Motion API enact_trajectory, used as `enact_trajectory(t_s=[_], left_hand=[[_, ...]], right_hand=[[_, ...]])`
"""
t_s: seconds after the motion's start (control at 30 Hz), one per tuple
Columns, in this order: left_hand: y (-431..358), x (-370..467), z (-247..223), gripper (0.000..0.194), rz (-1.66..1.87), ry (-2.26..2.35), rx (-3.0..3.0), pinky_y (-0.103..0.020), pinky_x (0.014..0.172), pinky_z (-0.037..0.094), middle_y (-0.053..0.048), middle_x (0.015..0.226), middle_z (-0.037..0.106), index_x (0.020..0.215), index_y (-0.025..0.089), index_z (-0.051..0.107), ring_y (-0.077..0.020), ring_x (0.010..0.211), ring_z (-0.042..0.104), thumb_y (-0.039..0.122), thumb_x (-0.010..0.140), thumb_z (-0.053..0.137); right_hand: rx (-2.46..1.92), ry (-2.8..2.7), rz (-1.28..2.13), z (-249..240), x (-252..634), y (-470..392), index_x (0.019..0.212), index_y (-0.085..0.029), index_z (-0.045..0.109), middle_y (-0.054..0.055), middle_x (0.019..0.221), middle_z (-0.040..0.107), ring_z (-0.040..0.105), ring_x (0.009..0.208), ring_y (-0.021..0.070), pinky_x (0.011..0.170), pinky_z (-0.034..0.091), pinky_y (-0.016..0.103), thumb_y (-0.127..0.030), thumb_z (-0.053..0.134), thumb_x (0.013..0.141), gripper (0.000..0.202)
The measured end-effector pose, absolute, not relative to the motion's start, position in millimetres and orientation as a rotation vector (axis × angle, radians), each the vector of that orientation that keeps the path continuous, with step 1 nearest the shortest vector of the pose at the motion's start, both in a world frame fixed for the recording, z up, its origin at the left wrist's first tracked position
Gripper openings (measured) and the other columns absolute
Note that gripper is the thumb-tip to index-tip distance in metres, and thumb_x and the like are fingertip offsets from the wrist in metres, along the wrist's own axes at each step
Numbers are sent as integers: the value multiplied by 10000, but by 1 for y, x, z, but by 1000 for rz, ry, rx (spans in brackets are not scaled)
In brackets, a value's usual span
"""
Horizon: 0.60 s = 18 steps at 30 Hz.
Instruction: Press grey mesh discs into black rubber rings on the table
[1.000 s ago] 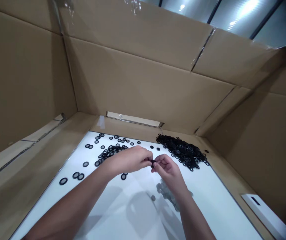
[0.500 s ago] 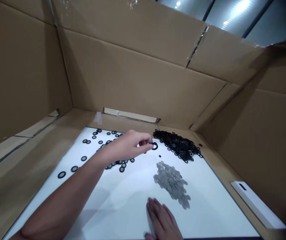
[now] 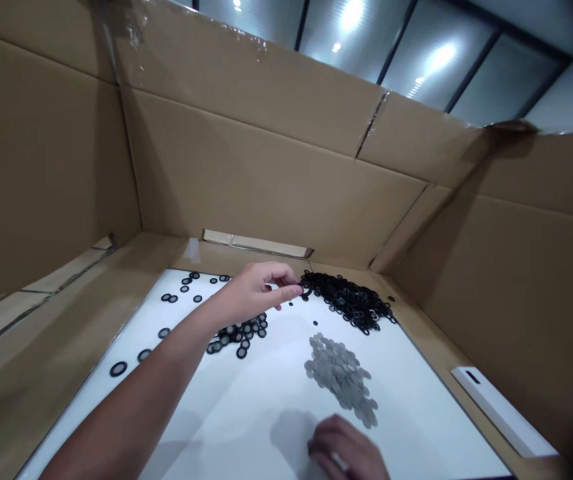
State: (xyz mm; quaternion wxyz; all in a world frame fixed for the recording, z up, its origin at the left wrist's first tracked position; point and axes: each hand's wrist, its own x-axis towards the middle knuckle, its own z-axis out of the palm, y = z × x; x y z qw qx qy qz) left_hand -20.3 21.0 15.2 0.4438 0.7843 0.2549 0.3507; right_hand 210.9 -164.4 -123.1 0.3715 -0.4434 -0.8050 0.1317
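My left hand (image 3: 266,290) reaches across the white board (image 3: 246,407) to the near-left edge of a heap of black rings (image 3: 349,300). Its thumb and forefinger are pinched on a black ring (image 3: 307,292) at their tips. Low in the view, my right hand (image 3: 349,450) is curled over the board and a little blurred. Whatever its fingers hold, if anything, is hidden. Between the hands, to the right, lies a pile of thin grey discs (image 3: 341,377). Black rings with grey centres (image 3: 243,333) lie grouped behind and below my left wrist.
Tall cardboard walls (image 3: 246,180) surround the board at the back and sides. More grey-centred rings (image 3: 119,369) are scattered along the left side. A white box-like strip (image 3: 503,410) lies at the right. One small black dot (image 3: 315,323) sits between the piles.
The view has tilted up, so the scene sits lower. My left hand has reached the black ring heap. My right hand has gone from lying flat to curled and lifted, slightly rightward.
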Motion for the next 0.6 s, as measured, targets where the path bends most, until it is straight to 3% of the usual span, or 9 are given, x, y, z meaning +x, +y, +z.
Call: enact_trajectory(t_s=[0.1, 0.27, 0.43, 0.6], left_hand=[[19, -20, 16, 175, 954, 591, 1802, -257, 689, 579, -1, 821, 663, 847, 175, 666, -135, 737, 667, 348, 871, 679], [10, -26, 25, 189, 1146, 536, 1541, -313, 748, 630, -28, 880, 714, 915, 173, 701, -175, 816, 704, 318, 813, 767], [6, -34, 32, 212, 1280, 530, 1452, -346, 832, 616, -53, 951, 751, 939, 178, 703, -202, 877, 726, 304, 795, 796], [9, -35, 31, 157, 1378, 542, 1459, -304, 821, 610, -35, 914, 766, 919, 187, 717, -183, 860, 731, 269, 810, 795]], right_hand=[[-1136, -1863, 273, -54, 201, -122, 853, -269, 712, 32, 763, 726, 692, 694, 206, 625, 580, 295, -252, 673, 903, 66], [-1103, -1490, 260, 24, 169, -58, 920, -244, 717, 48, 845, 724, 681, 707, 200, 635, 584, 326, -348, 735, 867, 118], [-948, -1555, 440, 43, 149, -28, 976, -263, 688, 49, 1007, 681, 657, 815, 183, 654, 579, 292, -354, 677, 916, 109], [-880, -1619, 617, 41, 147, -19, 1083, -259, 662, 51, 1005, 622, 628, 777, 155, 625, 575, 255, -363, 600, 964, 169]])
